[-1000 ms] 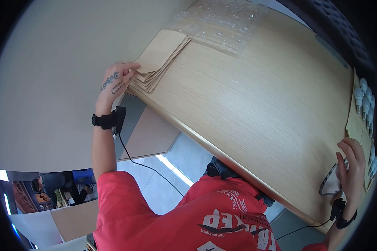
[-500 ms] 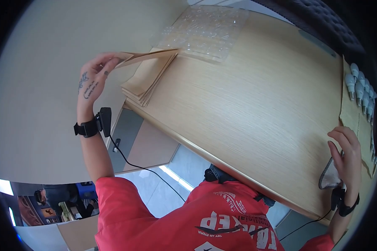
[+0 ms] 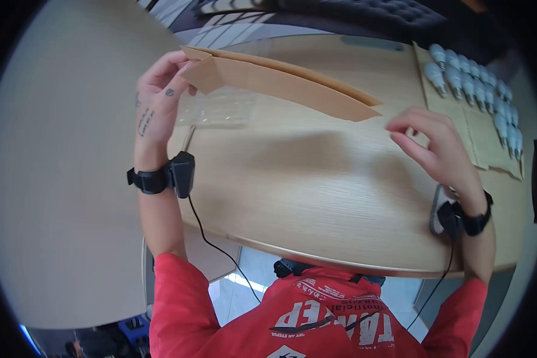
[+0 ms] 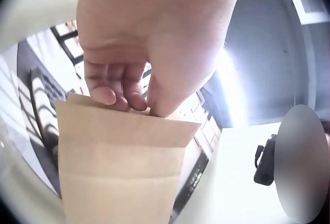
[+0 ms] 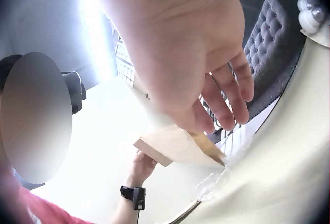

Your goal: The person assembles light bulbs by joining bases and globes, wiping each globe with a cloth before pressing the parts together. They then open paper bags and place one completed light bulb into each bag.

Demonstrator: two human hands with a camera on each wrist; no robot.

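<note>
My left hand (image 3: 159, 101) pinches a brown kraft paper bag (image 3: 292, 83) at its folded end and holds it up above the table. Seen from the left wrist, the thumb and fingers grip the edge of the bag (image 4: 121, 167). The bag stretches across to the right, its far end slightly parted. Just off that end is my right hand (image 3: 432, 143), fingers loosely bent with nothing between them. From the right wrist, the fingers of the right hand (image 5: 191, 54) overlap the bag (image 5: 175, 144).
Several white light bulbs (image 3: 453, 77) lie on a brown paper sheet (image 3: 465, 128) at the right. A pale cloth with a dark stitched edge (image 3: 437, 215) is partly under my right wrist. Clear plastic packaging (image 3: 221, 110) lies behind the left hand. A wall panel (image 3: 59, 161) borders the left.
My left hand has lifted one bag off the stack and brought it across in front of me. My right hand has risen from beside the cloth towards the bag's far end.
</note>
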